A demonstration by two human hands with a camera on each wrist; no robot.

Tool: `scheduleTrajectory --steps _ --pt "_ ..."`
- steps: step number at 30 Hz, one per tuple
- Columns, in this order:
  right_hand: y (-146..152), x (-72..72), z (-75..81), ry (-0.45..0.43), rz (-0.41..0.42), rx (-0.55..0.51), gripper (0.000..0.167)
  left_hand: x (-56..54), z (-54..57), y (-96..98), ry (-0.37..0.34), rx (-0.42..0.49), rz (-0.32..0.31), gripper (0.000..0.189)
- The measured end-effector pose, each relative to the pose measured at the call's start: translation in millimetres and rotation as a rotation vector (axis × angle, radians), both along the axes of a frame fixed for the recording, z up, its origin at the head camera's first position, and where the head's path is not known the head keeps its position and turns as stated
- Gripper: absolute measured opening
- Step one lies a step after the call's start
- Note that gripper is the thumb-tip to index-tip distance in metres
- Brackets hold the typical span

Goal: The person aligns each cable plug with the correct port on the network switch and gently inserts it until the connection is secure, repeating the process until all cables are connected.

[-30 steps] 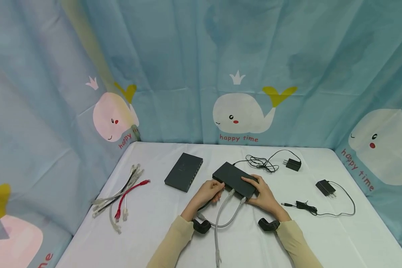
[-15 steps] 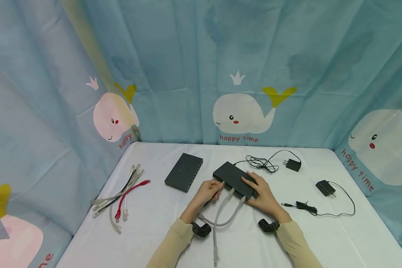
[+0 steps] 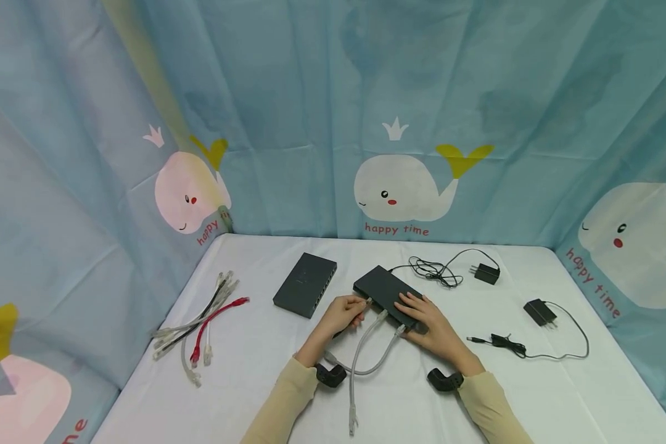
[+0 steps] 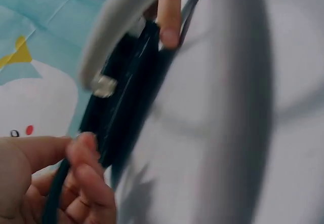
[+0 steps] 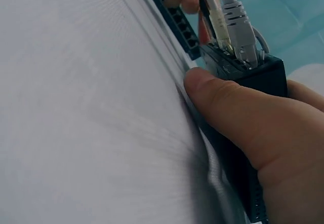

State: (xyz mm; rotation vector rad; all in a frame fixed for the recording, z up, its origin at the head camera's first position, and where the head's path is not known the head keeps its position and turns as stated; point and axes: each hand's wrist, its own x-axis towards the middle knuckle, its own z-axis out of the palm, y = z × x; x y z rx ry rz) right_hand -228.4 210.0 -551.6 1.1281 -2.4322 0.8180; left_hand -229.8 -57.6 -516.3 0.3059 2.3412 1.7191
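A black network switch lies in front of me, and my right hand grips its right end. The fingers spread over its top, while the right wrist view shows the thumb along its lower edge. At the port side, my left hand pinches a black network cable near its plug, with the fingertips right at the ports. Two grey cable plugs sit in ports closer to the right hand. Their grey cable curves toward me, and one loose end lies on the cloth.
A second black switch lies to the left. Further left is a bunch of grey, black and red network cables. Two black power adapters, one at the back and one at the right, lie with their cords on the white tablecloth.
The right hand's fingers have moved further over the switch's top. The left hand has shifted slightly left, and the loose grey cable end has swung up and left.
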Motion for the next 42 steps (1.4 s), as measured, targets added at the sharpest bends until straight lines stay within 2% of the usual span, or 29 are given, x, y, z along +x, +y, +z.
scheduleTrajectory --steps 3,5,7,9,12,16,20,23,29,34,39,42 --pt "-0.6 -1.4 0.9 -0.017 0.005 -0.019 0.065 1.6 9.3 -11.3 0.114 -0.131 -0.010 0.029" --pt "-0.9 -2.3 1.1 -0.024 0.007 -0.032 0.064 2.6 15.4 -20.4 0.180 -0.203 0.009 0.028" --pt "-1.0 -2.7 0.7 -0.028 0.010 -0.039 0.065 4.3 20.3 -30.7 0.218 -0.242 0.036 0.029" --pt "-0.6 -2.6 -1.1 -0.030 0.011 -0.038 0.066 5.1 22.9 -41.7 0.225 -0.254 0.075 0.029" --pt "0.1 -2.2 -4.2 -0.033 0.012 -0.033 0.066 4.8 26.3 -59.5 0.241 -0.272 0.147 0.028" --pt "0.6 -2.1 -6.1 -0.039 0.012 -0.036 0.067 2.8 30.7 -85.8 0.281 -0.300 0.273 0.025" --pt "-0.6 -1.9 -4.8 -0.052 0.012 -0.041 0.068 1.9 32.8 -116.2 0.323 -0.410 0.400 0.024" --pt "-1.4 -0.6 -3.7 -0.067 0.012 -0.043 0.068 3.0 30.5 -140.3 0.346 -0.483 0.478 0.024" --pt "-1.2 -0.2 -2.4 -0.070 0.009 -0.035 0.069 7.9 20.1 -181.8 0.391 -0.541 0.610 0.023" --pt "-0.1 -2.1 -2.9 -0.078 0.008 -0.037 0.068 13.4 13.9 -202.8 0.388 -0.636 0.657 0.021" --pt "1.6 -2.7 -7.7 -0.091 0.008 -0.040 0.068 20.2 10.9 -210.2 0.304 -0.744 0.641 0.023" --pt "1.4 -3.6 -9.5 -0.080 0.011 -0.042 0.068 20.9 7.6 -211.8 0.296 -0.792 0.640 0.023"
